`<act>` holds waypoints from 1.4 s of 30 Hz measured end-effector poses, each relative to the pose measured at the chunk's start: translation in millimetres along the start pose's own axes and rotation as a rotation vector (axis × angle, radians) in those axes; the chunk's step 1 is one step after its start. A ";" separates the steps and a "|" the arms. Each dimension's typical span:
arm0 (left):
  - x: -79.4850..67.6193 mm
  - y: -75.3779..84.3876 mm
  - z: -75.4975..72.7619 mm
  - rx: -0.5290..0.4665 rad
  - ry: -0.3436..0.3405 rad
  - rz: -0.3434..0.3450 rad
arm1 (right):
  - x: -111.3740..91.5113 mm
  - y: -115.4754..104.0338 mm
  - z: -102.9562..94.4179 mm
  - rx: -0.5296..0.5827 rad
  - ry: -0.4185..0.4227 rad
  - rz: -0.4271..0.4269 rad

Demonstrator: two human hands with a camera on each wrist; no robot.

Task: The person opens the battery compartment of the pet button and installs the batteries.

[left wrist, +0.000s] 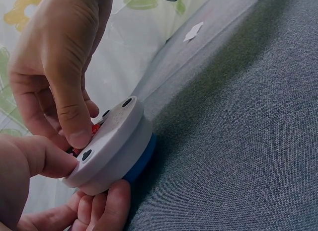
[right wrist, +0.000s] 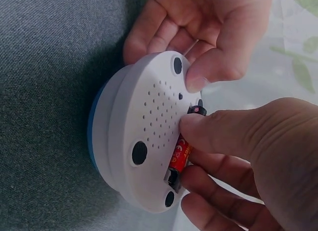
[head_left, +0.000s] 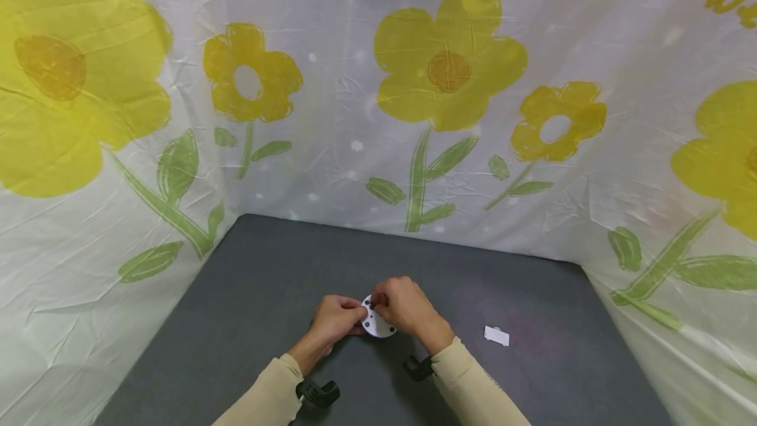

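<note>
A round white device [head_left: 378,329] with a blue part [left wrist: 141,161] on its lower side is tilted up from the dark cloth. Its visible face has black rubber feet and a patch of small holes. My left hand [head_left: 336,319] grips the rim, thumb on the face and fingers beneath. A red and black battery [right wrist: 180,154] lies in a slot near the edge of that face. My right hand [head_left: 409,307] holds the battery, thumb on top of it and fingers curled at its far side. The thumb hides part of the battery.
A small white cover [head_left: 497,336] with a tab lies on the dark grey table [head_left: 331,248] to the right of my hands. White curtains [head_left: 331,117] with printed yellow flowers stand along the table's back and sides.
</note>
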State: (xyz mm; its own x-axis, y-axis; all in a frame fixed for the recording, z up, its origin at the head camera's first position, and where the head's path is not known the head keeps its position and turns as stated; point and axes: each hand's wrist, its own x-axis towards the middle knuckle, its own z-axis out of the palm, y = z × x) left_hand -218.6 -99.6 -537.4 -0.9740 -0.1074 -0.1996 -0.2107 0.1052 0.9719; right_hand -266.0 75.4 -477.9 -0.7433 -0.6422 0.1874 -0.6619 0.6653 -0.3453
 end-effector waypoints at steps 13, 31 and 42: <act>0.3 2.6 -0.5 0.018 0.013 0.003 | 0.2 0.6 0.0 0.019 0.004 -0.017; 2.8 1.2 0.6 -0.008 -0.004 0.000 | -3.7 2.5 -5.6 0.011 0.048 0.133; 0.4 1.9 0.0 -0.006 -0.013 0.003 | -7.1 2.0 -5.0 0.078 -0.041 0.339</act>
State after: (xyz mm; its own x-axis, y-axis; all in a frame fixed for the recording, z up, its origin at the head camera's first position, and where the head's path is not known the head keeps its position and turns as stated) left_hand -219.4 -99.5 -535.6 -0.9757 -0.0938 -0.1980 -0.2071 0.0999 0.9732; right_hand -262.6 83.2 -475.3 -0.9140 -0.4054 0.0129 -0.3672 0.8134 -0.4511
